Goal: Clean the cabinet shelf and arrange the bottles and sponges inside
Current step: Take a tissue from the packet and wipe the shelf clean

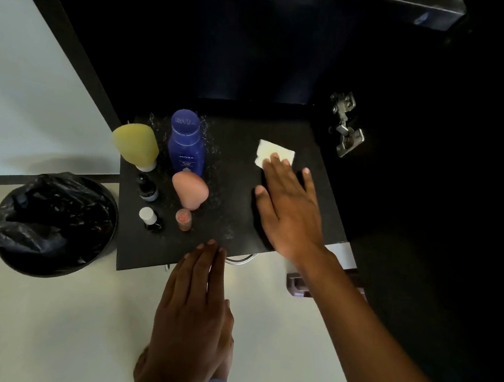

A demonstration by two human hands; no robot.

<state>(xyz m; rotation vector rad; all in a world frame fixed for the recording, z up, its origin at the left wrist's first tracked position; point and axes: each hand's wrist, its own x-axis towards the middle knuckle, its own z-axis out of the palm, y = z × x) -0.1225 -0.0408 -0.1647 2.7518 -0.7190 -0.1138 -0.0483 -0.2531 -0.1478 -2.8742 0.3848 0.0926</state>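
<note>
On the black cabinet shelf (pixel 239 186) my right hand (pixel 289 206) lies flat with straight fingers, its fingertips pressing a white folded wipe (pixel 271 150). My left hand (pixel 194 307) is flat and holds nothing, fingertips at the shelf's front edge. At the shelf's left stand a yellow sponge (pixel 135 144), a blue Nivea bottle (pixel 186 142), a pink sponge (pixel 190 190), a small dark bottle (pixel 148 187), a white-capped dark bottle (pixel 150 219) and a small orange bottle (pixel 184 219). White specks lie around the bottles.
A black bin (pixel 50 222) lined with a black bag stands on the floor left of the shelf. The open cabinet door with a metal hinge (pixel 344 126) is on the right. A purple object (pixel 297 281) sits below the shelf's front edge.
</note>
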